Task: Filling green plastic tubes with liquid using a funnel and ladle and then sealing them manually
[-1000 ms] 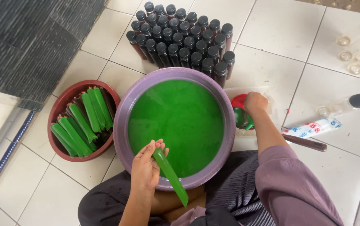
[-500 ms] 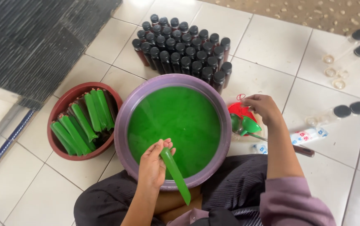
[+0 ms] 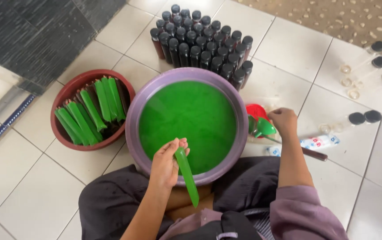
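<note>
My left hand (image 3: 165,163) grips a green tube (image 3: 187,177) over the basin (image 3: 135,116); right hand (image 3: 283,122) clasps the funnel (image 3: 262,127) beside a labelled white packet (image 3: 320,142).

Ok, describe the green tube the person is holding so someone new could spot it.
Find the big purple basin of green liquid. At its near rim, the left hand grips one long green tube. Unlike those in the red bowl, it is alone and held.

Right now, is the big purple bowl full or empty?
Nearly full. The purple bowl holds green liquid that spreads across almost its whole inside, close under the rim. The left hand holds a green tube over its near edge.
</note>
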